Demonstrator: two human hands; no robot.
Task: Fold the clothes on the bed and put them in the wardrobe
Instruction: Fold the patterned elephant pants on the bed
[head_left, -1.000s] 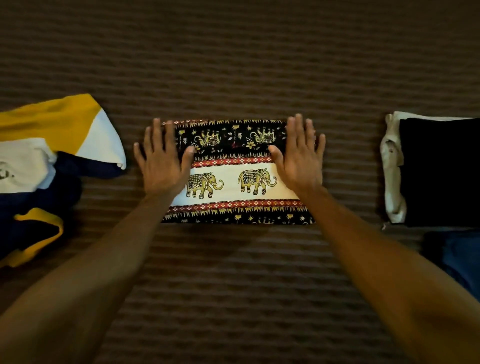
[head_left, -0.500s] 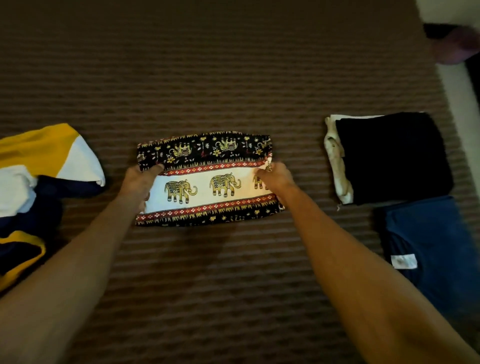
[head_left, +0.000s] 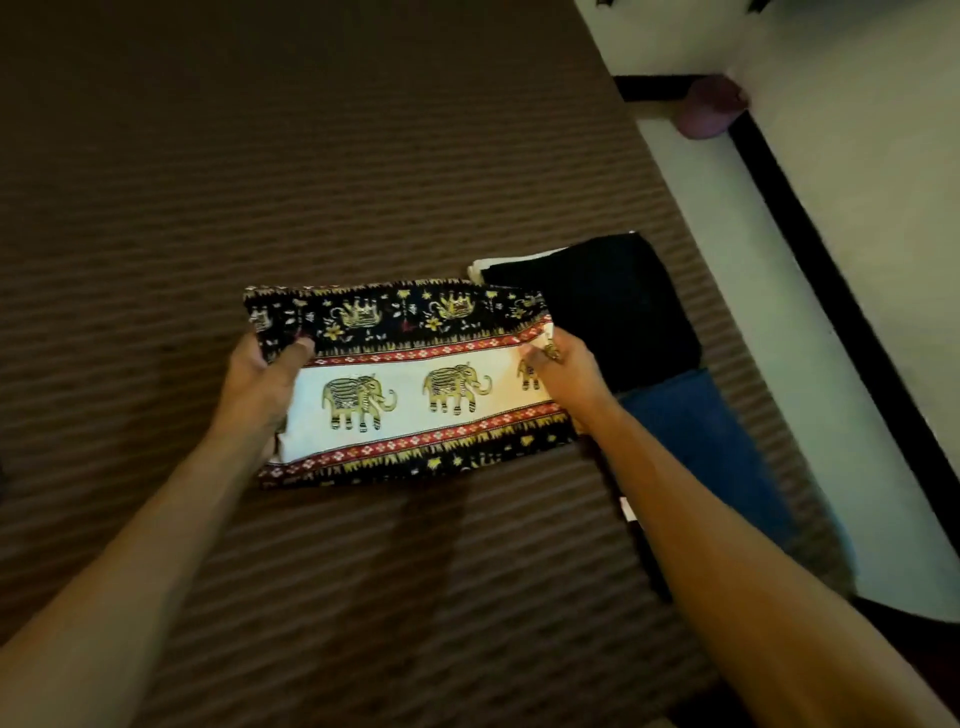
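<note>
A folded elephant-print cloth (head_left: 415, 384), black and cream with red bands, hangs just above the brown striped bed cover (head_left: 260, 182). My left hand (head_left: 260, 379) grips its left end with the thumb on top. Its right end is held by my right hand (head_left: 566, 369). The cloth's right edge overlaps a folded black garment (head_left: 613, 306) that lies on a white one (head_left: 483, 267). A folded blue garment (head_left: 696, 431) lies nearer to me, beside the black one.
The bed's right edge runs diagonally at the right, with pale floor (head_left: 779, 312) beyond it. A dark strip (head_left: 831, 291) crosses the floor. A purplish object (head_left: 711, 109) sits at the upper right.
Both hands went from pressing flat on the cloth to gripping its ends. The cloth has lifted and moved right toward the black pile. The yellow and navy garment has left the view.
</note>
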